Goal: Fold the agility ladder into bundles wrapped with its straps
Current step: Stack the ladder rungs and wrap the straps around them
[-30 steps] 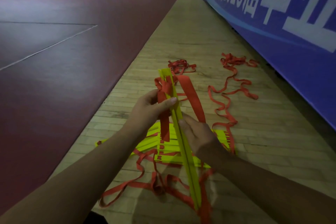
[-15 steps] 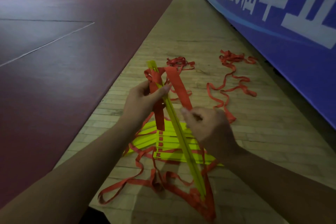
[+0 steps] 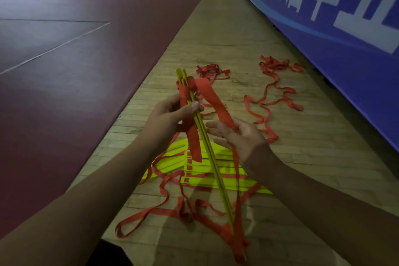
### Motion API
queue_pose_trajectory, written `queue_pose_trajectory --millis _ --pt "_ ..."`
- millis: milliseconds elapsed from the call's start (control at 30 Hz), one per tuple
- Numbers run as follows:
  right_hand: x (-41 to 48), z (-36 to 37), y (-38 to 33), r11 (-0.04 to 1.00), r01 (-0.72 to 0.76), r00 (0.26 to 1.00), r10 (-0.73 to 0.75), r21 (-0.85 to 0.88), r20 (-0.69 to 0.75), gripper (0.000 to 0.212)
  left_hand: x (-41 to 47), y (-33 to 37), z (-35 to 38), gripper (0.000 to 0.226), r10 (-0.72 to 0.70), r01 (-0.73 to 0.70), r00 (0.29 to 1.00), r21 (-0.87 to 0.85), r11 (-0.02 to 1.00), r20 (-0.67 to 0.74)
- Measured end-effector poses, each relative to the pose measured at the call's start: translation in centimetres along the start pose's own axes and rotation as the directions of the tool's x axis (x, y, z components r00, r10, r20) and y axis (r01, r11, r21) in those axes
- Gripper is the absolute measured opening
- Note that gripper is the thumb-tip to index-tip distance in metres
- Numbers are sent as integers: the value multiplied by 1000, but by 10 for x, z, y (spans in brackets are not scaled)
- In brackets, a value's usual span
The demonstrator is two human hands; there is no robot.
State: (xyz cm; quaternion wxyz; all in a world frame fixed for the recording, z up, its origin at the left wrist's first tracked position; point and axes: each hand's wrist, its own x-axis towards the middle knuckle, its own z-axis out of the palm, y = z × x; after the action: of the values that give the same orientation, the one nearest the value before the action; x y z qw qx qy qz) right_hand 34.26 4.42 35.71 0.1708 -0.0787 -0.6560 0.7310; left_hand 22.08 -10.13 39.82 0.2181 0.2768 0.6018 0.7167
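Clamping the gathered agility-ladder rungs point(image 3: 207, 149) upright between thumb and fingers of the left hand point(image 3: 170, 119) to keep them stacked, and leading the red strap point(image 3: 213, 101) across the right hand point(image 3: 241, 138), hold there unclear, seemingly for wrapping, above loose rungs point(image 3: 216, 179) on the wooden floor point(image 3: 237, 28).

Ahead the wooden floor point(image 3: 226, 28) lies open. Loose red straps point(image 3: 272, 64) sprawl rightward toward the blue banner point(image 3: 345, 65); yellow rungs point(image 3: 203, 179) lie piled nearer.

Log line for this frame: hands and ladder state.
left hand: grips yellow rung bundle | right hand: holds red strap | floor: loose rungs | wrap: unfinished
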Motion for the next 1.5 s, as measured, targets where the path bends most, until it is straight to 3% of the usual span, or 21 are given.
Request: queue_pose_trajectory --millis 100,200,333,433,500,633,767,833,900,967,1000,1033,1100,1167,1267,1400,1500 --pt "0 3 5 999 -20 1000 20 37 -7 25 2 -3 -1 21 -22 20 1000 -91 996 -17" --pt "0 4 9 996 20 999 -23 -83 -25 22 3 -2 0 25 -44 39 999 -171 985 -22" --pt "-6 4 9 956 133 990 -116 -261 78 30 4 -2 0 30 -17 10 999 -203 979 -31" --pt "-9 6 9 938 122 989 -86 -325 124 31 5 -4 0 26 -15 5 999 -224 975 -46" --pt "-7 6 5 960 60 995 -35 -273 97 36 5 -5 1 23 -24 12 999 -250 968 -45" --pt "2 -3 2 977 -195 970 204 -84 129 61 10 -6 -8 18 -59 28 993 -287 958 -101" --pt "1 -12 8 938 -174 963 226 -300 148 17 15 -11 -16 16 -100 45 985 -342 939 -144" --pt "2 -13 10 954 -172 974 202 -244 105 15 16 -10 -14 25 -155 90 978 -392 915 -137" --pt "6 -14 9 970 -166 984 175 -176 38 17 18 -9 -12 42 -219 184 975 -420 889 -37" --pt "10 -17 6 978 -134 991 132 -161 -25 18 17 -10 -10 68 -257 285 958 -344 895 124" --pt "13 -20 4 980 -108 993 101 -164 -56 17 14 -14 -8 73 -272 307 945 -203 930 183" --pt "16 -23 1 982 -79 994 65 -169 -89 17 9 -19 -6 68 -286 296 930 -10 955 231" --pt "22 -31 -6 988 -35 987 10 -153 -161 17 -2 -34 -1 45 -326 204 890 361 910 319" --pt "29 -38 -14 997 -10 973 -9 -79 -232 18 -7 -51 6 28 -403 172 833 514 840 380" --pt "39 -49 -19 998 15 953 3 57 -302 19 -11 -73 19 29 -456 177 770 537 825 446" --pt "48 -60 -27 953 68 920 54 294 -389 24 -26 -101 44 61 -436 102 669 507 856 602" --pt "53 -74 -30 894 88 878 139 440 -458 27 -37 -115 56 58 -483 194 667 494 848 567"
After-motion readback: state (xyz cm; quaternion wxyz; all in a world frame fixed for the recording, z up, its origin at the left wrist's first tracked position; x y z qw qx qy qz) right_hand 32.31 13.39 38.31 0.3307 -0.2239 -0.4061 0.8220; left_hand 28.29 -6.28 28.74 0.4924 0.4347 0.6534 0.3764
